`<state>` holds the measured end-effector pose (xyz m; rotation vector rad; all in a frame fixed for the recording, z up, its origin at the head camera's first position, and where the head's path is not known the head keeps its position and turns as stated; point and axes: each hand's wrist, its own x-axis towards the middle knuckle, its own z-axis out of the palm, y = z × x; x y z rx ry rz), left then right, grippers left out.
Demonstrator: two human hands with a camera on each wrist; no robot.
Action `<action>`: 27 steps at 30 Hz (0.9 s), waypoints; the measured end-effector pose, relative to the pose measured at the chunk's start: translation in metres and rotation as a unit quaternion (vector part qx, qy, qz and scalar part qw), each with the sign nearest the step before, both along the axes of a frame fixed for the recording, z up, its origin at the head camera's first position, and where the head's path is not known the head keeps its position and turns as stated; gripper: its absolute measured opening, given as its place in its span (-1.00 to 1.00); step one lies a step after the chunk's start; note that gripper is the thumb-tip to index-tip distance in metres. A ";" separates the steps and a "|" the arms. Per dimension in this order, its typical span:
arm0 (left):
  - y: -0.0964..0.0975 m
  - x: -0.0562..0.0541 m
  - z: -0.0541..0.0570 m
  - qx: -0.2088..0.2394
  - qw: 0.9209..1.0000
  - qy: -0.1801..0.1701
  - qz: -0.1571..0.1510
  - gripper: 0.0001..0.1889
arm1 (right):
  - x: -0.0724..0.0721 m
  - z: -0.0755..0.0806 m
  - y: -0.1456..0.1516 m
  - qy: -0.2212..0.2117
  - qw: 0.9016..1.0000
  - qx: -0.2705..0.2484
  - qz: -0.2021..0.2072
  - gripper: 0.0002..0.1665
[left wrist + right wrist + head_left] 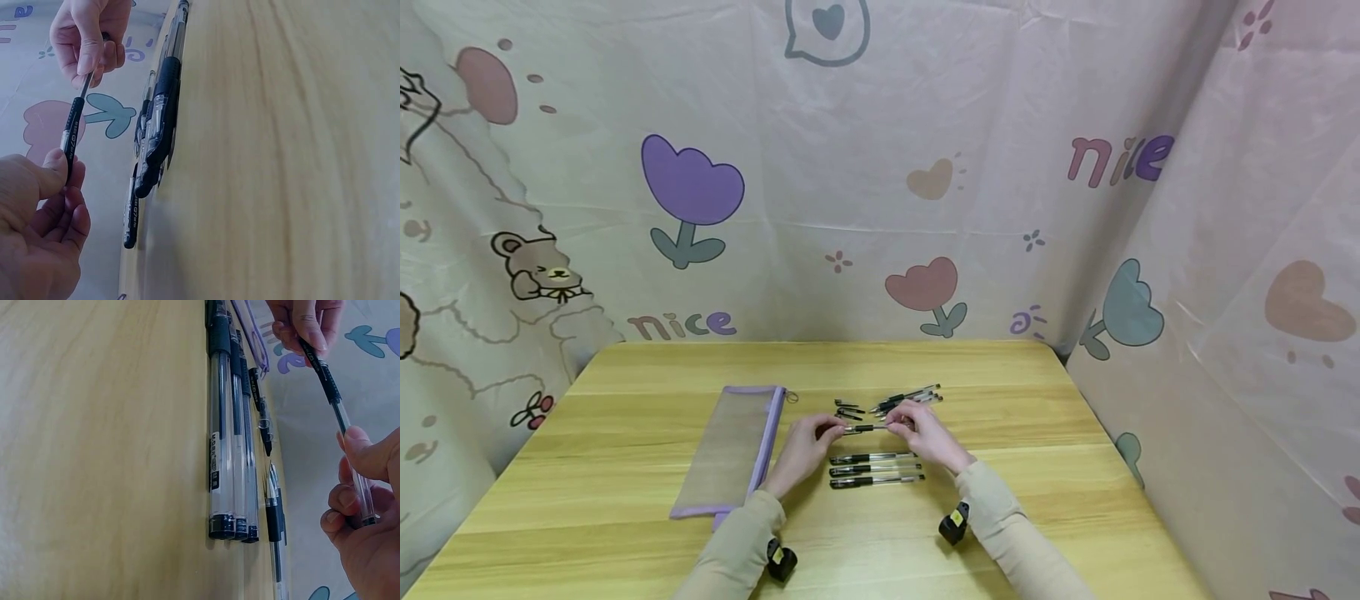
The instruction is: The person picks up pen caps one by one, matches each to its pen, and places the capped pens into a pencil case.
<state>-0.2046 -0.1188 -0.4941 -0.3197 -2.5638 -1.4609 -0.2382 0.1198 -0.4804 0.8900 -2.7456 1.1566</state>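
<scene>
Between both hands, a gel pen (867,428) with a clear barrel and black grip is held above the table. My left hand (805,454) pinches its black cap (70,147) between thumb and fingers, as the left wrist view shows. At the other end, my right hand (931,437) grips the clear barrel (361,494), fingers curled round it. Closer to me lie three capped pens (874,470) side by side. Just beyond the hands are several loose black caps (848,411), and right of them a small bunch of uncapped pens (910,398).
A mesh zip pouch with purple trim (765,450) lies flat to the left of the pens, next to my left forearm. The wooden table (587,467) meets a patterned curtain (820,275) at the back and sides. A small black device (953,523) sits at each wrist.
</scene>
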 end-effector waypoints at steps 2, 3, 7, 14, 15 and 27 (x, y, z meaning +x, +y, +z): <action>0.000 0.000 0.000 0.001 1.000 0.003 -0.001 -0.90 | 0.001 0.000 0.000 -0.002 1.000 0.002 -0.002 -0.92; 0.000 0.000 0.000 0.002 1.000 0.005 -0.001 -0.91 | 0.001 0.000 0.000 -0.003 1.000 0.002 -0.003 -0.92; 0.000 0.001 0.000 0.003 1.000 0.012 0.000 -0.91 | 0.001 0.000 0.000 -0.009 1.000 0.005 -0.005 -0.91; 0.000 0.001 0.000 0.003 1.000 0.020 -0.005 -0.91 | 0.000 0.001 0.000 -0.014 1.000 0.008 0.005 -0.91; 0.000 0.001 -0.001 0.002 1.000 0.019 -0.005 -0.91 | 0.000 0.002 0.000 -0.015 1.000 0.008 0.005 -0.91; 0.000 -0.002 -0.005 0.002 1.000 0.022 -0.010 -0.91 | 0.000 0.001 0.003 -0.030 0.999 0.001 0.021 -0.87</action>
